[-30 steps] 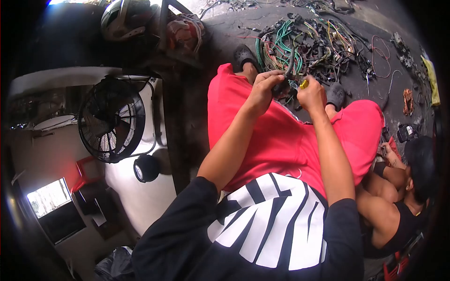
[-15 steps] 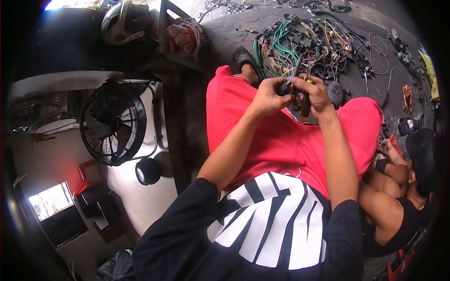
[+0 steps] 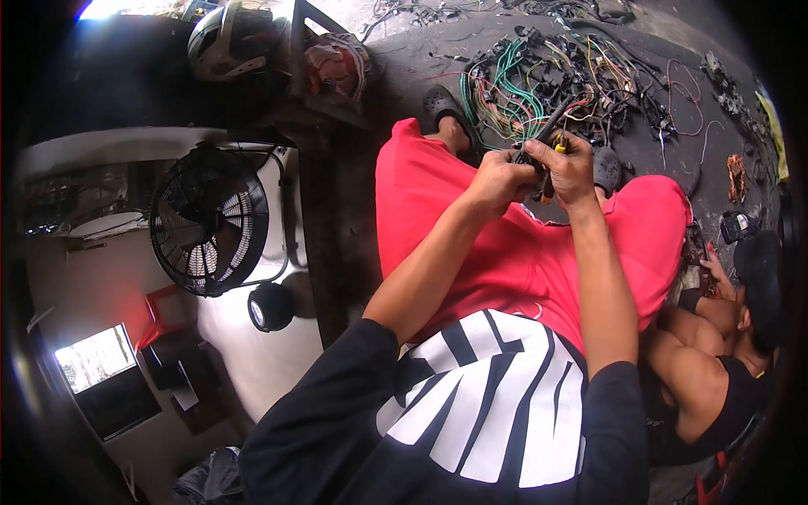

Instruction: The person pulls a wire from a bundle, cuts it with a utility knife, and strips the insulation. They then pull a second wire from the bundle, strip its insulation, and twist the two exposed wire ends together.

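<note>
My left hand is closed, its fingers pinched on a dark, cable-like length that slants up and away between my hands. Close beside it, my right hand is wrapped round a tool with a yellow-and-black handle; its working end is hidden by the fingers. Both hands are held above my lap, nearly touching. Just beyond them on the ground lies a tangled heap of wire harness, with green, red, yellow and black wires and dark connectors.
On the right, another person sits low, a hand near some parts. A copper-coloured wire bundle and a black box-like part lie on the ground. A black fan, a helmet and a metal frame are on the left.
My left hand has shifted slightly right and down, closer to my right hand. The yellow-and-black handle shows less below the right hand. The view has shifted a little.
</note>
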The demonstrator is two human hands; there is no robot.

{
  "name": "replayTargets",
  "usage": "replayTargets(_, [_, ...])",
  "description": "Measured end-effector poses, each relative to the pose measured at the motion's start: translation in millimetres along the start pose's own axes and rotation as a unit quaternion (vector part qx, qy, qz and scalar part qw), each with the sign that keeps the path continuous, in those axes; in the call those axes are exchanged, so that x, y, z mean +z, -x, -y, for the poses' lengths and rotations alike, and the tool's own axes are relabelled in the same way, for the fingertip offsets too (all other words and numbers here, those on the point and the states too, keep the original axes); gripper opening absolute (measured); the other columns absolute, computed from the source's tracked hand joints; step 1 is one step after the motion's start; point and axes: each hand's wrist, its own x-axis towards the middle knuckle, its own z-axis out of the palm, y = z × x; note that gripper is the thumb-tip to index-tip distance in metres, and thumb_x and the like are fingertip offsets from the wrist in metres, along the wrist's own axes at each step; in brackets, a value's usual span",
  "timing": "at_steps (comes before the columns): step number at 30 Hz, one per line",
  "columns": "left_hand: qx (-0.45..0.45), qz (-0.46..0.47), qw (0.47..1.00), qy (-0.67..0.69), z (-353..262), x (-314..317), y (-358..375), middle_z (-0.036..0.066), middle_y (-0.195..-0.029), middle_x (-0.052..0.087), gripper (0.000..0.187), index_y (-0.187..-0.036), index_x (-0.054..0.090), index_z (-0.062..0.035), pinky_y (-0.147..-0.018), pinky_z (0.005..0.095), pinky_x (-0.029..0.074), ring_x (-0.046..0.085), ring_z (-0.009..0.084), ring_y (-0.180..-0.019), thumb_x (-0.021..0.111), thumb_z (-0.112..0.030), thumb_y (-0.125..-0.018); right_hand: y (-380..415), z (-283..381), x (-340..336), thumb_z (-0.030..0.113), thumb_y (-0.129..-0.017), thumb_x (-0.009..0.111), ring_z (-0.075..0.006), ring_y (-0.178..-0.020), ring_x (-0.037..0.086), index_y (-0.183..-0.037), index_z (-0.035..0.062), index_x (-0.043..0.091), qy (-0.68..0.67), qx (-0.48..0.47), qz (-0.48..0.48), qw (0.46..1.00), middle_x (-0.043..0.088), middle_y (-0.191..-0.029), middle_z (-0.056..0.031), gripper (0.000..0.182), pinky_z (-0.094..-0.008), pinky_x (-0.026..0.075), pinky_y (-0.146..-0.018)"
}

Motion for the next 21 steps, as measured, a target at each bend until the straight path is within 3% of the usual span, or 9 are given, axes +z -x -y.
replayTargets(4, [-0.067,-0.025,0.994,0.082,3,5,1,0.0,-0.06,0.048,0.006,-0.072,0.053,-0.0032,-0.04,0.022,0.028,0.039,0.0074,-0.043,0.058,-0.002,-0.072,-3,-11,2,0.011,-0.072,0.069,-0.005,-0.051,0.045,-0.068,0.0016,0.062,0.188,-0.118,-0.049,0.974,0.057,-0.058,0.0007,0.012,-0.0243,0.037,-0.047])
replayTargets(5, [-0.047,-0.047,0.997,0.031,3,4,0,-0.001,-0.06,0.048,0.006,-0.071,0.053,-0.0029,-0.04,0.0221,0.028,0.039,0.007,-0.044,0.059,-0.002,-0.072,-2,-11,3,0.012,-0.072,0.069,-0.0045,-0.05,0.043,-0.069,0.0018,0.063,0.181,-0.116,-0.045,0.976,0.054,-0.055,0.0006,0.013,-0.0244,0.035,-0.046])
replayTargets(8, [0.038,-0.095,0.981,-0.163,1,1,3,-0.002,-0.059,0.049,0.006,-0.069,0.055,-0.002,-0.042,0.0223,0.031,0.04,0.0058,-0.047,0.061,-0.003,-0.07,1,-5,2,0.012,-0.073,0.069,-0.004,-0.05,0.042,-0.07,0.0015,0.063,0.146,-0.08,0.001,0.986,0.052,-0.055,0.0022,0.013,-0.0236,0.034,-0.045])
replayTargets(10, [0.128,-0.103,0.927,-0.338,-6,-2,11,-0.003,-0.057,0.049,0.007,-0.067,0.055,-0.0014,-0.044,0.0226,0.033,0.041,0.0047,-0.05,0.062,-0.003,-0.069,0,-2,-1,0.012,-0.074,0.068,-0.0037,-0.05,0.042,-0.072,0.002,0.064,0.088,-0.055,-0.031,0.994,0.052,-0.054,0.0028,0.011,-0.0226,0.033,-0.046])
replayTargets(14, [0.173,-0.123,0.887,-0.41,2,-14,8,-0.001,-0.053,0.046,0.011,-0.062,0.052,0.001,-0.046,0.0259,0.035,0.04,0.0047,-0.053,0.062,-0.003,-0.063,-10,15,-11,0.014,-0.079,0.064,-0.0055,-0.048,0.046,-0.089,0.002,0.066,-0.144,0.047,-0.083,0.985,0.058,-0.067,0.0003,0.015,-0.0186,0.035,-0.046])
replayTargets(18, [0.21,-0.128,0.858,-0.451,6,-9,7,0.004,-0.051,0.042,0.012,-0.063,0.05,0.0019,-0.047,0.0272,0.036,0.039,0.0053,-0.052,0.06,-0.004,-0.062,-17,11,-27,0.023,-0.078,0.066,-0.0069,-0.049,0.046,-0.079,0.0076,0.062,-0.092,0.149,-0.16,0.971,0.056,-0.067,0.0003,0.016,-0.0213,0.035,-0.043])
replayTargets(19, [0.214,-0.128,0.851,-0.463,7,-9,6,0.005,-0.051,0.041,0.012,-0.063,0.05,0.0018,-0.047,0.0274,0.036,0.038,0.0056,-0.052,0.06,-0.005,-0.063,-17,11,-29,0.029,-0.078,0.065,-0.0074,-0.047,0.044,-0.075,0.0108,0.06,-0.093,0.214,-0.193,0.953,0.053,-0.064,0.0021,0.019,-0.0232,0.035,-0.042])
replayTargets(21, [0.213,-0.114,0.839,-0.487,9,-9,6,0.007,-0.051,0.041,0.012,-0.064,0.051,0.0015,-0.047,0.0284,0.037,0.04,0.0071,-0.051,0.06,-0.006,-0.063,-18,10,-35,0.03,-0.079,0.062,-0.0078,-0.047,0.044,-0.078,0.0109,0.06,-0.133,0.225,-0.174,0.95,0.054,-0.064,0.0021,0.019,-0.0241,0.035,-0.042])
